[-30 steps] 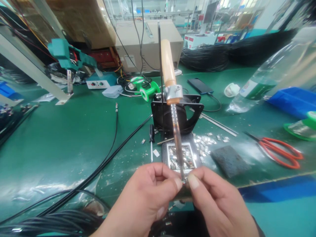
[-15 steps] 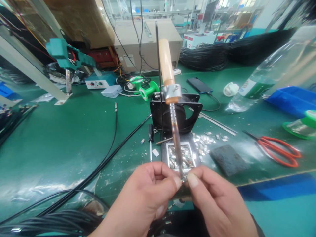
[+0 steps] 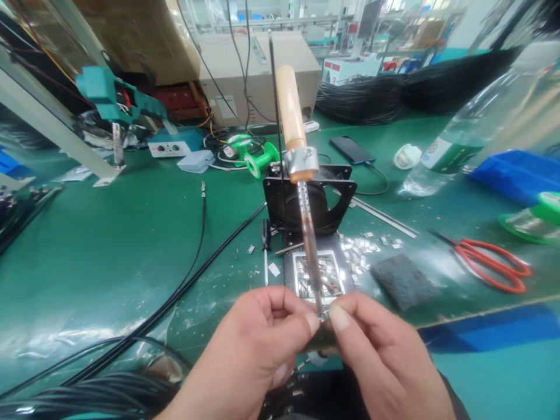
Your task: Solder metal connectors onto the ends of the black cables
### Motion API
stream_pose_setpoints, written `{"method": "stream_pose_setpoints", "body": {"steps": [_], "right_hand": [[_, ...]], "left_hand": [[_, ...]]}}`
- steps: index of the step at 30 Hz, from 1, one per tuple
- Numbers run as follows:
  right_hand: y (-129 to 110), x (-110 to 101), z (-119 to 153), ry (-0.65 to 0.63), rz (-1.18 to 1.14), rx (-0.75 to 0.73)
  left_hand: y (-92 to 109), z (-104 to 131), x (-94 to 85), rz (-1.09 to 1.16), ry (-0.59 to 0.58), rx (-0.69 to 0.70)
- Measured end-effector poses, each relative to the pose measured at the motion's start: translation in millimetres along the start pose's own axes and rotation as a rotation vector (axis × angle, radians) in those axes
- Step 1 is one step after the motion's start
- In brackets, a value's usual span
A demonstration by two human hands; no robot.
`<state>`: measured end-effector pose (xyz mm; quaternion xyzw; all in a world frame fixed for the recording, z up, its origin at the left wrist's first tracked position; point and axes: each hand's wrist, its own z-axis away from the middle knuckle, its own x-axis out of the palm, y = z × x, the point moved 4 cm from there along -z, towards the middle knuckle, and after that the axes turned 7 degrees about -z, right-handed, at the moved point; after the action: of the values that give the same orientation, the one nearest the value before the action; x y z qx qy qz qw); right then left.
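Observation:
A soldering iron [image 3: 296,125] with a wooden handle is clamped upright at a slant, its tip pointing down between my hands. My left hand [image 3: 273,335] is closed in a pinch just left of the tip; what its fingers hold is hidden. On the other side my right hand [image 3: 371,344] pinches a small metal piece [image 3: 324,316] that touches or nearly touches the tip. Behind the fingers lies a framed tray [image 3: 296,274] with many small metal pieces. A black fan frame [image 3: 280,204] stands behind the iron's shaft.
A black-handled screwdriver [image 3: 266,239] and black cables [image 3: 192,280] lie to the left. On the right are a dark square pad [image 3: 403,280], orange-handled scissors [image 3: 494,262], a solder spool [image 3: 536,221] and a plastic bottle [image 3: 455,146]. Coiled cables [image 3: 105,394] fill the near left.
The whole view has shifted slightly. Both hands keep their pinch at the iron's tip, with no other clear difference.

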<state>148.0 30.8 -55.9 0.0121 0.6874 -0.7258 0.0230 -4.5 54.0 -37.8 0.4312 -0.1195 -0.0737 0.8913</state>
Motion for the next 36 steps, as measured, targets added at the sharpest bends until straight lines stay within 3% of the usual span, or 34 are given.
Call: {"method": "stream_pose_setpoints", "body": {"steps": [36], "right_hand": [[6.9,-2.7,5.5,-0.049,0.048,0.027]], "left_hand": [[-4.8,1.3,0.1,-0.038,0.019,0.015]]}}
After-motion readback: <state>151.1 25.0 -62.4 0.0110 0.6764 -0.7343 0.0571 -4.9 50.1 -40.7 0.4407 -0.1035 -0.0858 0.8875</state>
